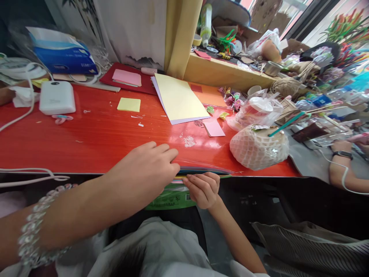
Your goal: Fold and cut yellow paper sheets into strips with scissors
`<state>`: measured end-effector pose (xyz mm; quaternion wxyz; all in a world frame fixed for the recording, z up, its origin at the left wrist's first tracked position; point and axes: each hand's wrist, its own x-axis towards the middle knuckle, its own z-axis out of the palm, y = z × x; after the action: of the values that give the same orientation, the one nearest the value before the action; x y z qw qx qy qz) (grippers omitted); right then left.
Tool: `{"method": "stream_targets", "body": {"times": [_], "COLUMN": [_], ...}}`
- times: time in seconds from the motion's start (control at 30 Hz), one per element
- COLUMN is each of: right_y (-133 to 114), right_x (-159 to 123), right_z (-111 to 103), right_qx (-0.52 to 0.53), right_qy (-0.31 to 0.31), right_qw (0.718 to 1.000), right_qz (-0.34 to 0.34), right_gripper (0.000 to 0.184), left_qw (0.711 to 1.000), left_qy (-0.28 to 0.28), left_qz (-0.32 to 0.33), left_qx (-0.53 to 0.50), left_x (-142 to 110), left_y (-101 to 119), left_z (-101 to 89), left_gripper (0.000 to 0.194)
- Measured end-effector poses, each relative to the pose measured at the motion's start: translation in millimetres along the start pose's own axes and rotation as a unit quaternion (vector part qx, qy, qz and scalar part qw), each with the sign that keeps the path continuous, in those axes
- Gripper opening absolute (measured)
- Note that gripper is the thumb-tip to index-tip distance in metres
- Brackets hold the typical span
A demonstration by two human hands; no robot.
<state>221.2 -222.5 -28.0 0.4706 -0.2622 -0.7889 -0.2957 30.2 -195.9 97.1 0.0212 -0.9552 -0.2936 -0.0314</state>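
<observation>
Stack of coloured paper sheets (201, 171) lies at the near edge of the red counter (95, 142), in a clear sleeve; only the thin edges show, colours hard to tell apart. A green printed pack (173, 198) hangs below the edge, mostly hidden behind both hands.

Left hand (147, 169): palm down on the counter edge, fingers nearly straight, tips touching the left end of the stack. Beaded bracelet (34, 231) on that wrist, blurred. Not closed around anything.

Right hand (203, 188): just under the counter edge, fingers curled, thumb and fingertips pinching the stack's lower sheets from beneath. How many sheets, cannot tell.

Containers: a mesh-wrapped white bundle (258, 148) sits right of the stack, near it; contents unclear. A clear plastic bag (256, 109) behind it holds something red and white.

Farther back: a yellow sheet (178, 98) on a pile, a small yellow note (128, 104), a white box (57, 97). Another person's forearm (338, 165) at the right edge, cut off.
</observation>
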Motion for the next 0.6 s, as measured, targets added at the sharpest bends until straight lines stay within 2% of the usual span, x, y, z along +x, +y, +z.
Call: {"method": "stream_targets", "body": {"times": [0.17,0.33,0.6], "right_y": [-1,-2,-2], "right_x": [-1,0,-6], "right_z": [-2,-4,-3], "right_qx": [0.001,0.000,0.004], "right_qy": [-0.010,-0.011,-0.018], "right_qw": [1.000,1.000,1.000], "right_qz": [0.007,0.005,-0.001], "right_gripper": [0.015,0.017,0.016], "left_qw": [1.000,0.999,0.998], "left_qy": [-0.018,-0.004,-0.010], "left_qz": [0.022,0.031,0.018], "left_qx": [-0.001,-0.035,-0.065], "left_x": [7,8,10], "left_y": [-7,-13,-14], "left_z": [4.9,11.0,10.4], "left_gripper": [0.017,0.020,0.022]}}
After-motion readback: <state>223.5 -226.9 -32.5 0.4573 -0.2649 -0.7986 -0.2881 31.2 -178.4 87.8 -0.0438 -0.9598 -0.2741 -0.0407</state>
